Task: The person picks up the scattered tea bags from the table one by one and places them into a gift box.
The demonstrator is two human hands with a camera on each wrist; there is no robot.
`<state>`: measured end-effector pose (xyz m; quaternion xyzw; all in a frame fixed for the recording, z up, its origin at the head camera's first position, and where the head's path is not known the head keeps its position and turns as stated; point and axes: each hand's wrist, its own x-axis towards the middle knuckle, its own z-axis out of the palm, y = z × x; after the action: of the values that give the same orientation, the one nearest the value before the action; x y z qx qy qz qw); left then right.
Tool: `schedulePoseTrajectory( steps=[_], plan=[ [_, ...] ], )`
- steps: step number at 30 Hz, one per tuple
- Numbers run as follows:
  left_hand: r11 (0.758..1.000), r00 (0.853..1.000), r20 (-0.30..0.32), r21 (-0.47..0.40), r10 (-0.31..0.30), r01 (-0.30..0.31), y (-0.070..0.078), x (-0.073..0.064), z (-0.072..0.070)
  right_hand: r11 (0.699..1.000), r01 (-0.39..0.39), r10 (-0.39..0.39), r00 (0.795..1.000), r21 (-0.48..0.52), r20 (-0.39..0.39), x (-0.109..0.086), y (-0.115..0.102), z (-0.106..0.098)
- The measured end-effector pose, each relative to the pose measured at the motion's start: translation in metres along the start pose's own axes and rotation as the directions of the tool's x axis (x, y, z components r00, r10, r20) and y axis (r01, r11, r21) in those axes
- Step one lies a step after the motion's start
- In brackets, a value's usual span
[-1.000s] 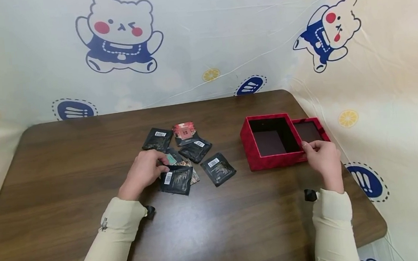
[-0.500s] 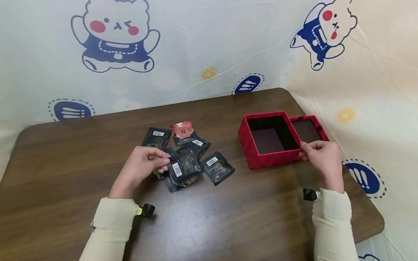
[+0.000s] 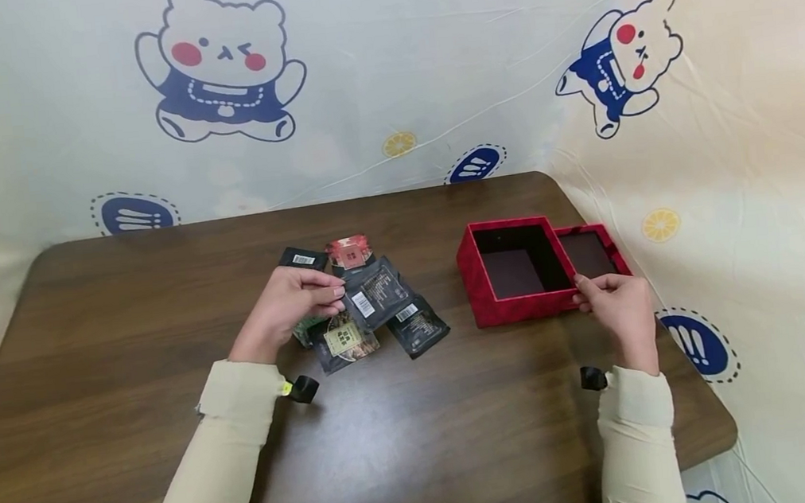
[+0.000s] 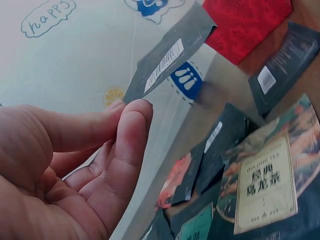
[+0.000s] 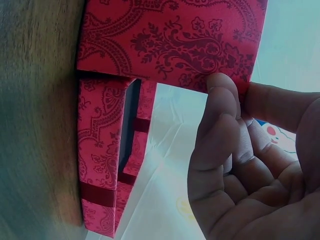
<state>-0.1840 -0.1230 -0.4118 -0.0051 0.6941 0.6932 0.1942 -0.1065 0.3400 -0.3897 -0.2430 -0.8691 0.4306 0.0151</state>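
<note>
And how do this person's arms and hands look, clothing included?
The left hand and right hand are gloveless. The left sleeve and right sleeve are plain cream, each ending in a wide cuff. A small black device sits at the left wrist, with a yellow-green spot beside it; another black device sits at the right.

1) On the brown wood-grain table point(image 3: 131, 347), toward its right end: an open red patterned rectangular box point(image 3: 523, 310)
2) Just right of the box: a shallow red rectangular lid point(image 3: 587, 254)
3) At the box's near right corner, gripping it: the right hand point(image 3: 619, 308)
4) Well left of the box: a flat black barcoded packet point(image 3: 379, 293), the left hand point(image 3: 295, 301) pinching its left edge
5) Behind that packet: a square red-labelled packet point(image 3: 351, 253)
6) Before it, leftward: a square cream-labelled packet point(image 3: 344, 342)
7) Before it, rightward: another black square packet point(image 3: 419, 328), on the table
</note>
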Motion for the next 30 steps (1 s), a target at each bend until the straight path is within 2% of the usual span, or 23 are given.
schedulePoseTrajectory(
  steps=[4,13,22,30],
  plan=[
    [0.998,1.000,0.004,-0.058,-0.016,0.016,0.002,0.005,0.007,1.000,0.006,-0.006,1.000,-0.013,-0.003,0.000,0.002,-0.001],
    [0.997,1.000,-0.001,-0.071,-0.028,0.028,0.010,0.017,0.025,0.999,0.040,-0.040,0.999,0.013,-0.026,-0.001,0.002,0.001],
    [0.985,0.999,0.043,-0.172,-0.005,0.013,0.021,0.029,0.056,0.999,0.025,-0.025,0.999,0.029,-0.023,-0.002,0.004,0.002],
    [0.974,0.998,0.056,-0.225,0.006,0.007,0.030,0.039,0.081,0.997,0.074,-0.074,0.996,0.011,-0.046,-0.001,0.005,0.001]
  ],
)
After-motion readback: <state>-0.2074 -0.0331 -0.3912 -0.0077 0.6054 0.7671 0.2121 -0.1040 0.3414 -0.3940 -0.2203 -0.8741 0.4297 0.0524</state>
